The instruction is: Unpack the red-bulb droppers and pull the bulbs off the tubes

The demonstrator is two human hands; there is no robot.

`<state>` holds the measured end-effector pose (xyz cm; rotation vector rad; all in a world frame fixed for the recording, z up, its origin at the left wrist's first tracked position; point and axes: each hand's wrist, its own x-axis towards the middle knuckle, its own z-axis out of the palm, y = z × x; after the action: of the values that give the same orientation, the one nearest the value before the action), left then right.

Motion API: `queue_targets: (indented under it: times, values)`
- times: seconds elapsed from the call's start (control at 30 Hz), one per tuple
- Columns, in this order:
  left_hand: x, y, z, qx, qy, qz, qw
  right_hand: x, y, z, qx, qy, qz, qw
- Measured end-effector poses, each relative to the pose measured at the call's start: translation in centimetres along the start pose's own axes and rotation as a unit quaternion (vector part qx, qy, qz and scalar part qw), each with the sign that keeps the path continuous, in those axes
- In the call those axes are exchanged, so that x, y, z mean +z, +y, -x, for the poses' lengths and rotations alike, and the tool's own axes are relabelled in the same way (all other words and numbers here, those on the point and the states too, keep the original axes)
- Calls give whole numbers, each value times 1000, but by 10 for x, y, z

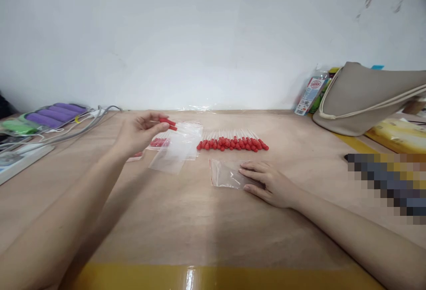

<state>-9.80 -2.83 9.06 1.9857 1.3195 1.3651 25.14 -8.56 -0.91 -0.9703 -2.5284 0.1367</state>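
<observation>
Left hand: the left hand (138, 131) is raised just above the worktop (186, 219), its fingers pinched closed on two red-tipped sticks (168, 124) whose red ends point to the right.
Right hand: the right hand (268, 182) lies flat and open, palm down, with its fingertips pressing the right part of a small clear bag (224, 173).
Small clear bag: it lies flat on the worktop, near the middle, just in front of the row of sticks; whether anything is inside cannot be told.
Row of sticks: a row of red-tipped sticks (233, 142) lies side by side on the worktop, red ends toward the person, between the two hands and a little farther back.
Bag pile: a loose pile of clear bags (176, 150) sits under and just right of the left hand; some red shows through a filled bag (159, 142) at its left edge.
Left edge: purple foam rollers (55, 114) and grey cables (83, 125) lie well apart from the hands.
Right edge: a beige bag (362, 97) rests against the wall, with a printed packet (311, 94) just beside it.
</observation>
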Motion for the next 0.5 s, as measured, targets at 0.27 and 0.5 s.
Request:
queue_targets:
  times: [0.27,0.5]
  values:
    - [65,-41,-7,246,37,-186,950,2,3,0,-9,4,9,1000]
    - [85,-56,-5,294,-64,-254,919,1,1,-1,-12,3,13,1000]
